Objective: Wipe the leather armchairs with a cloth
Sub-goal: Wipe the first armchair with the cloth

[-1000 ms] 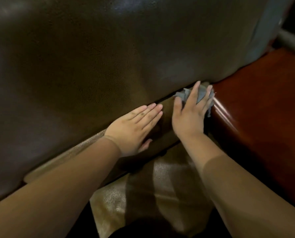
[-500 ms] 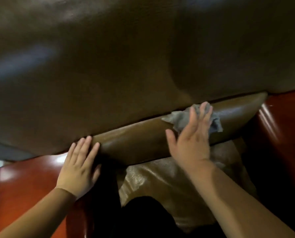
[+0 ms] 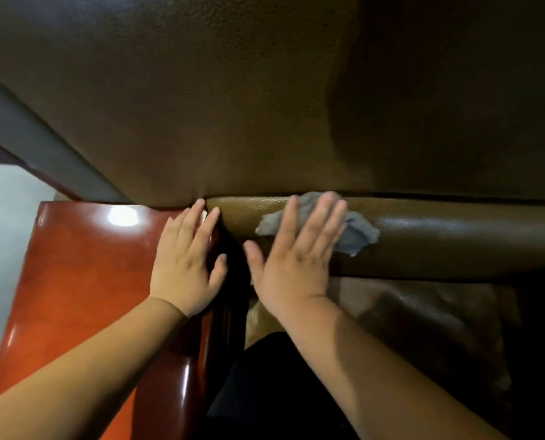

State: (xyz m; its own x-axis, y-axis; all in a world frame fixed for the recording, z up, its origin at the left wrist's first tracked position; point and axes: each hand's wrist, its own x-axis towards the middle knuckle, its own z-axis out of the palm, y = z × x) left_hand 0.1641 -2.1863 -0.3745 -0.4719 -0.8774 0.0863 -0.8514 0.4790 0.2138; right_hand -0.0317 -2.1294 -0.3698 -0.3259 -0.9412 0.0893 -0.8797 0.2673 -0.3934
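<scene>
At the far left a pale wall (image 3: 1, 236) shows beside the chair, and next to it runs the glossy red-brown wooden armrest (image 3: 84, 268), catching a bright spot of light near its far end. The left hand (image 3: 187, 265) lies flat on the inner edge of that armrest, palm down, fingers straight and slightly spread, with the fingertips reaching the corner where the wood meets the leather; it holds nothing, and its thumb hangs over the dark gap beside the armrest.

Just right of that gap the right hand (image 3: 296, 258) is also flat with its fingers straight and spread. Its fingers press the grey cloth (image 3: 356, 231) against the brown leather roll (image 3: 439, 239) that runs along the base of the armchair backrest (image 3: 233, 100). The cloth is crumpled and lies under the fingers rather than in a closed grip: one corner sticks out to the left of the index finger, a small tuft shows above the fingertips, and the larger bunch spills out to the right past the little finger. The palm and thumb sit off the cloth, nearer the seat.

Below the roll, to the right, the shiny seat cushion (image 3: 423, 315) lies in shadow, and dark clothing (image 3: 264, 392) is visible between the two forearms at the bottom
</scene>
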